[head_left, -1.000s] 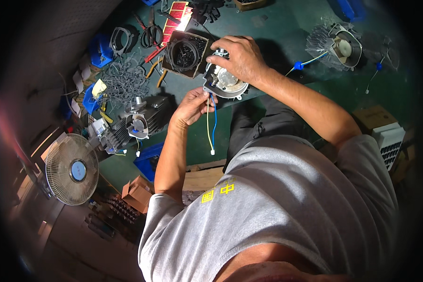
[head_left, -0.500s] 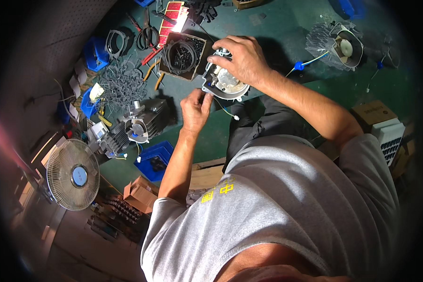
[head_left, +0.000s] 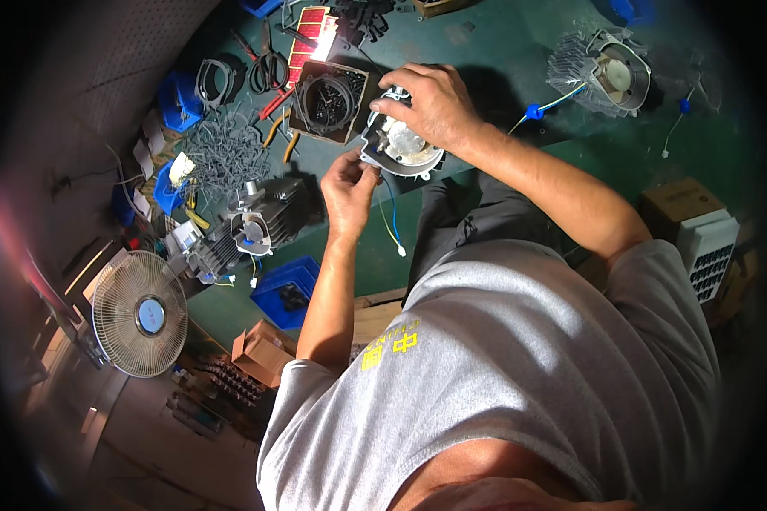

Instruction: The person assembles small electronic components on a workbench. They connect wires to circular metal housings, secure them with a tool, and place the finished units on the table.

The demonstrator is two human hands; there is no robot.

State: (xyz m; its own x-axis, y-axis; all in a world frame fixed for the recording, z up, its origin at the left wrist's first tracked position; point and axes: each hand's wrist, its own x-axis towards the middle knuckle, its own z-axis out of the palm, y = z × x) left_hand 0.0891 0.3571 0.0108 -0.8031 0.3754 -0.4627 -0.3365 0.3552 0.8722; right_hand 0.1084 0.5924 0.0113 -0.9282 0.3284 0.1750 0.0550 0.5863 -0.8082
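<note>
Across the chest of your grey T-shirt [head_left: 520,366] stands yellow lettering [head_left: 392,347] – large block characters with a line of small Latin capitals running alongside, tilted and partly bent by the folds of the cloth. The blue hub badge [head_left: 151,316] in the middle of your fan [head_left: 119,328] bears small pale marks, and the cardboard box [head_left: 680,201] at your right carries faint dark print – both too small to read, like any print on the red panelled sheet [head_left: 308,44] on your worktop [head_left: 503,72].

shirt [head_left: 520,358]: mottled grey | sleeves [head_left: 669,294]: short, loose | print [head_left: 390,347]: yellow (blocky, on the chest) | trousers [head_left: 494,213]: dark
</note>
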